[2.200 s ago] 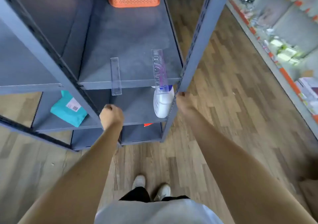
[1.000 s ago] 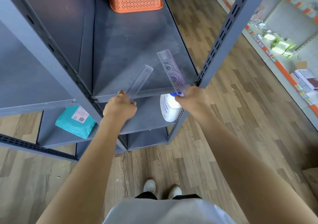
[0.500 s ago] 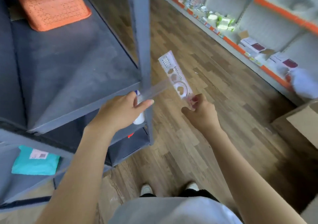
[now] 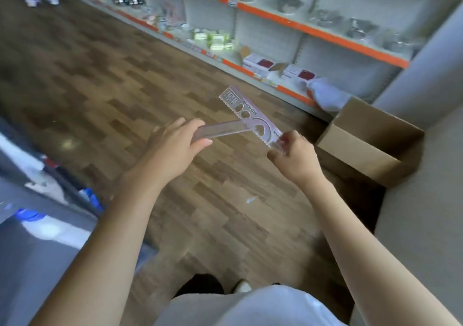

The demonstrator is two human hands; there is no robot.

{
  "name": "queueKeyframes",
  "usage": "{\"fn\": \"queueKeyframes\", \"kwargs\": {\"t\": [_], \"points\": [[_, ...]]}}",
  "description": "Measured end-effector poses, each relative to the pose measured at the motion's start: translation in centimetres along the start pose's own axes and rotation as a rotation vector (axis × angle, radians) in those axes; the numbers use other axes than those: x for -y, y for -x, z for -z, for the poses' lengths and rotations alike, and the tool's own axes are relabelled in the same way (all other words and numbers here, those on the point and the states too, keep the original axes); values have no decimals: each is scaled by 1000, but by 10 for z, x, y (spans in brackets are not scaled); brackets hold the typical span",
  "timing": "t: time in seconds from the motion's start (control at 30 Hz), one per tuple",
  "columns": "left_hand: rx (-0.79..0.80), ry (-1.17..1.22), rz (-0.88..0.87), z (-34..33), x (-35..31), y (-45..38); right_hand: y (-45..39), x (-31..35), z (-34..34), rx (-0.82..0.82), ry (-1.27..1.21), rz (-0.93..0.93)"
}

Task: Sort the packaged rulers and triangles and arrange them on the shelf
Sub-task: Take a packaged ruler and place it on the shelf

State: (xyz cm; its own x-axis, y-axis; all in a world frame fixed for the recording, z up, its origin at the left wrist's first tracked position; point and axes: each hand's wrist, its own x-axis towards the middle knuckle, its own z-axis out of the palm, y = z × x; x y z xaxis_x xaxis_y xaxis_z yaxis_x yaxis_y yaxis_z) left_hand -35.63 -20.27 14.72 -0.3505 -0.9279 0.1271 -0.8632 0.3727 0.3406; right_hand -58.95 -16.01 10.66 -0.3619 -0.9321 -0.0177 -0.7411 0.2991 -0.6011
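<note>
While both arms reach forward over the wooden floor [image 4: 105, 80], each hand holds one ruler in the air at about the same height. The left hand [image 4: 175, 147] grips the near end of a plain clear ruler [image 4: 220, 131], fingers on top and thumb beneath, so that the ruler runs out to the right and slightly upward. The right hand [image 4: 293, 155] pinches the lower end of a clear stencil ruler [image 4: 250, 115] between thumb and curled fingers; this one has a wavy edge, round and half-round cut-outs and a small grid at its far end, and it points up and to the left. The two rulers cross: the far end of the plain ruler meets the stencil ruler near its lower half, and whether they touch or merely overlap in view cannot be told. Neither ruler is on a shelf. An open cardboard box [image 4: 363, 145] stands on the floor just to the right of the right hand, against a grey surface. Along the far side runs a store shelf [image 4: 313, 31] with orange edging, carrying small packaged goods, blurred. At the left edge, part of a grey metal rack [image 4: 30, 238] shows, with blurred white and blue items on it. A light shirt and one shoe appear at the bottom.
</note>
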Motion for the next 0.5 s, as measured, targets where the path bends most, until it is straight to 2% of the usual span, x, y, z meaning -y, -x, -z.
{"fn": "queueKeyframes", "kwargs": {"t": [0.2,0.33,0.5], "points": [[-35,30,-188,-53,-57,-76,-47,-64,41,-101,141,-57],[-69,56,-199,-82,-82,-132,-95,-96,50,-136,196,-130],[-30,114,-246,-110,-101,-228,-177,-118,56,-146,237,-205]]}}
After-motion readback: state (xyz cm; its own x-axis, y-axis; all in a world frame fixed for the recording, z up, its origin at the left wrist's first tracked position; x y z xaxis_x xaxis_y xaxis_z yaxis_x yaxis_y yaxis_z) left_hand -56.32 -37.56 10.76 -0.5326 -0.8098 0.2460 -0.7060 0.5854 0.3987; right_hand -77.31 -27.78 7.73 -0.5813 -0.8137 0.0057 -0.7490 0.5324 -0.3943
